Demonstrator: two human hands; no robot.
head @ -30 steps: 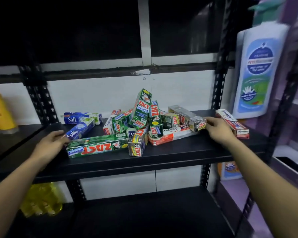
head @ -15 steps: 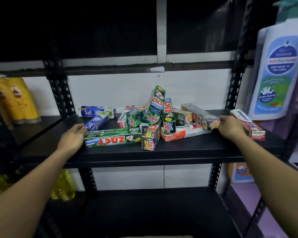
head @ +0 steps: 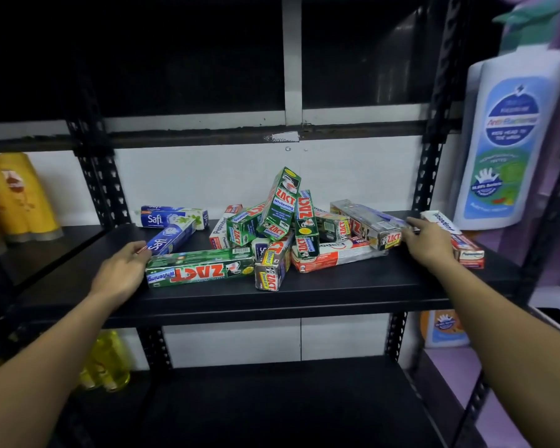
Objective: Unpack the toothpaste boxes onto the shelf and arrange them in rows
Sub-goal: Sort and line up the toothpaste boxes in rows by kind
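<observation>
A black metal rack stands against a white wall below a dark window, and its middle shelf [head: 337, 294] carries a loose heap of toothpaste boxes, none yet in rows. Along the front lies a long green ZACT box [head: 201, 271], flat, with its long axis running left to right, parallel to the shelf edge. The left hand [head: 123, 273] sits at the box's left end, fingers loosely together and touching the end face, not wrapped round it. It is the nearer hand, and the box stretches away from its fingertips to the right.

The right hand [head: 429, 244] rests on the near end of a silver ZACT box [head: 367, 223] that slants back into the pile. Its fingers lie over the top, but the thumb is hidden, so a pinch cannot be confirmed.

A green ZACT Whitening box [head: 280, 205] leans steeply at the centre. Two blue Safi boxes [head: 172, 237] lie at the back left. A Pepsodent box [head: 456, 237] lies apart at the far right.
</observation>
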